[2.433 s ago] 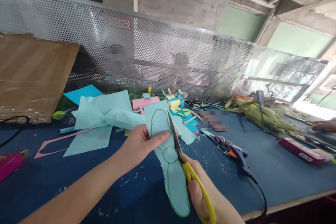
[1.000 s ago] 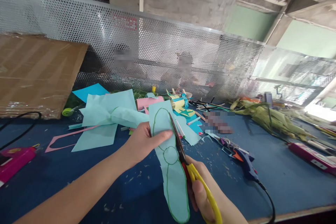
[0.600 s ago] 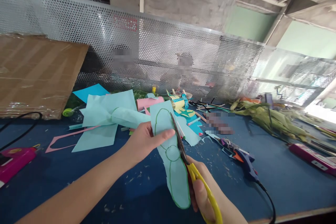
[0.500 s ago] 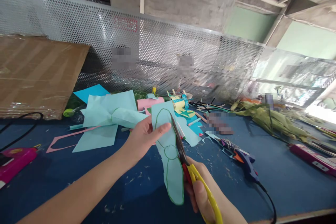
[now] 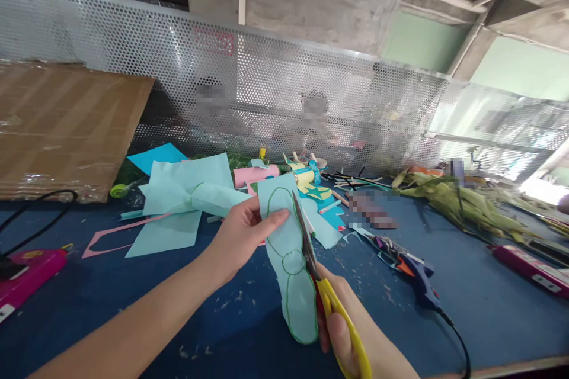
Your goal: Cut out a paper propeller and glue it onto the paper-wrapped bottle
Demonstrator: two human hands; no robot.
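My left hand [image 5: 242, 237] pinches a light blue paper piece [image 5: 287, 249] with a green outline drawn on it, thumb on top near the upper end. My right hand [image 5: 351, 337] grips yellow-handled scissors [image 5: 326, 296]. The scissor blades run up the paper's right edge along the green line, tips near the upper part of the shape. The paper's rounded lower end hangs free above the blue table [image 5: 89, 314].
Loose light blue sheets [image 5: 178, 195], a pink paper roll [image 5: 255, 174] and colourful scraps lie behind. A blue glue gun [image 5: 415, 275] with cord lies right. Pink devices sit at left [image 5: 26, 275] and right [image 5: 528, 263]. Cardboard [image 5: 62, 124] leans on a perforated metal screen [image 5: 284, 89]. Green husks [image 5: 457, 201] lie far right.
The paper piece has been turned and shifted slightly in my left hand while the scissors stay along its right edge. The camera view drifted a little.
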